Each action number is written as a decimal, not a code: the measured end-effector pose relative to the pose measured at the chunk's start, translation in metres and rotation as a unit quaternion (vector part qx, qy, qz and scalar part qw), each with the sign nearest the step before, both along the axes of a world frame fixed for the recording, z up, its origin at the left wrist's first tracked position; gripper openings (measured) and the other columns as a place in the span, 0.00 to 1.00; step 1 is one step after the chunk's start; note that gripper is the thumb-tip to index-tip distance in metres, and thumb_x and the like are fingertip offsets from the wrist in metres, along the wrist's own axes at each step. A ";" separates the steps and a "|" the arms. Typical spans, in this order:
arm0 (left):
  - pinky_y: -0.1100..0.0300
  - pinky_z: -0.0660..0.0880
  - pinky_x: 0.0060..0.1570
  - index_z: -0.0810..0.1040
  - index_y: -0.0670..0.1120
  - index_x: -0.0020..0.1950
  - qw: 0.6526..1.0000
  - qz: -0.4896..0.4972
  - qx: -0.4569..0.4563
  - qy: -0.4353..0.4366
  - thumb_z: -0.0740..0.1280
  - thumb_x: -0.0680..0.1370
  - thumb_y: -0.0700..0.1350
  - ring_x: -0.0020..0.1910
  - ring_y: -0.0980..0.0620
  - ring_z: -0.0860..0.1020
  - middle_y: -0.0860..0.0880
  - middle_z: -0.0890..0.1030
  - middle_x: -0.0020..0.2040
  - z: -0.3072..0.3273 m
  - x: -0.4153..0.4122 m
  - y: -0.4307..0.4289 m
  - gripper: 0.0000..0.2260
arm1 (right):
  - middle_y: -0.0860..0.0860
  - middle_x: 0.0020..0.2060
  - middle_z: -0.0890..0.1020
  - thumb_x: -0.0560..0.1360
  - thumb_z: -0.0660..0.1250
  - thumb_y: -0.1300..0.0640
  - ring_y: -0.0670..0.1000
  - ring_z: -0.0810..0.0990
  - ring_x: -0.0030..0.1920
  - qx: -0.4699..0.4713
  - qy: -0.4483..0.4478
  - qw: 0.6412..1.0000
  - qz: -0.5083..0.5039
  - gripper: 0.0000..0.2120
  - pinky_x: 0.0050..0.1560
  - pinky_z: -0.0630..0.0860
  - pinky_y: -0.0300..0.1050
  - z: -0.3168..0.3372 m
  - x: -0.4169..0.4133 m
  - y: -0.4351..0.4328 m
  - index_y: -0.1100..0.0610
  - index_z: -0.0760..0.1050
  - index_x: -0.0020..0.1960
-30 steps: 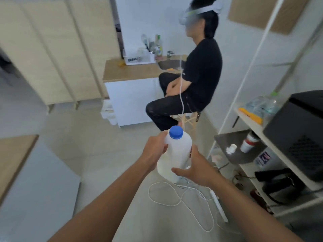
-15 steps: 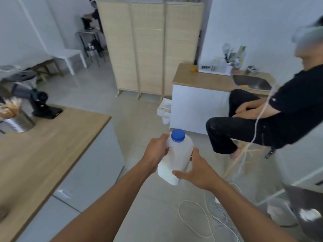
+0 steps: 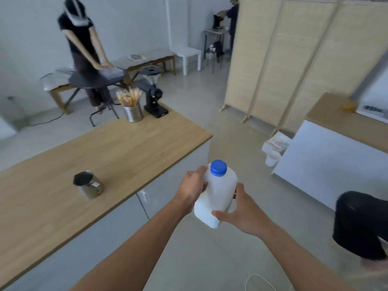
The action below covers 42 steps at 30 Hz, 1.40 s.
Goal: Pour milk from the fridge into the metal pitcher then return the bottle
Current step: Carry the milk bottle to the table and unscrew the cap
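I hold a white milk bottle (image 3: pixel 217 197) with a blue cap (image 3: pixel 218 168) in front of me, above the floor. My left hand (image 3: pixel 194 189) grips its upper left side near the neck. My right hand (image 3: pixel 241 213) wraps the lower right side and base. The cap is on. The metal pitcher (image 3: pixel 89 185) stands upright on the wooden counter (image 3: pixel 117 156) to the left of the bottle, well apart from both hands.
A steel cup of wooden sticks (image 3: pixel 132 108) and a black grinder (image 3: pixel 154 95) stand at the counter's far end. A person leans on a round black table (image 3: pixel 96 79) behind. A folding screen (image 3: pixel 294 59) and a second counter (image 3: pixel 344 131) are at right; a seated person's knee (image 3: pixel 361 223) is near.
My view has swung left: the wooden counter and the metal pitcher have come into view, and the seated person has slid to the right edge. Both hands keep the same hold on the bottle.
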<state>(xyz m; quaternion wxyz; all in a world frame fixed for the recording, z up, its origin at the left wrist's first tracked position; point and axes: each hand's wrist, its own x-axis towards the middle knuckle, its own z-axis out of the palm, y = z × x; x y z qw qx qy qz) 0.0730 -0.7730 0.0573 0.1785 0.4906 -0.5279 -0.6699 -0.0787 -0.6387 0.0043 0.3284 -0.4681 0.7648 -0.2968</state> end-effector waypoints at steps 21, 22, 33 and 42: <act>0.51 0.55 0.37 0.64 0.51 0.33 0.912 0.409 -0.018 -0.015 0.67 0.82 0.56 0.30 0.50 0.58 0.52 0.61 0.31 -0.008 0.143 -0.044 0.22 | 0.37 0.73 0.74 0.69 0.83 0.35 0.43 0.76 0.72 0.015 -0.018 0.912 0.409 0.49 0.71 0.78 0.50 -0.004 0.095 -0.193 0.40 0.59 0.81; 0.52 0.55 0.37 0.63 0.51 0.33 0.905 0.424 -0.021 -0.011 0.66 0.83 0.55 0.30 0.50 0.58 0.52 0.60 0.32 -0.010 0.150 -0.042 0.22 | 0.37 0.72 0.75 0.69 0.83 0.33 0.43 0.76 0.71 0.019 -0.018 0.906 0.422 0.49 0.70 0.78 0.49 -0.003 0.102 -0.198 0.40 0.59 0.81; 0.53 0.59 0.36 0.65 0.48 0.35 0.848 0.529 0.008 -0.031 0.65 0.83 0.56 0.27 0.52 0.60 0.51 0.63 0.31 -0.040 0.233 -0.054 0.21 | 0.35 0.73 0.74 0.69 0.83 0.31 0.41 0.76 0.72 0.009 -0.025 0.861 0.509 0.48 0.71 0.78 0.50 0.004 0.196 -0.255 0.40 0.61 0.79; 0.55 0.59 0.35 0.66 0.49 0.29 0.835 0.548 0.030 -0.026 0.66 0.83 0.56 0.27 0.51 0.62 0.51 0.66 0.29 -0.071 0.316 -0.115 0.25 | 0.41 0.69 0.76 0.67 0.82 0.32 0.47 0.79 0.68 0.039 0.030 0.848 0.527 0.48 0.69 0.80 0.55 -0.012 0.287 -0.325 0.43 0.61 0.77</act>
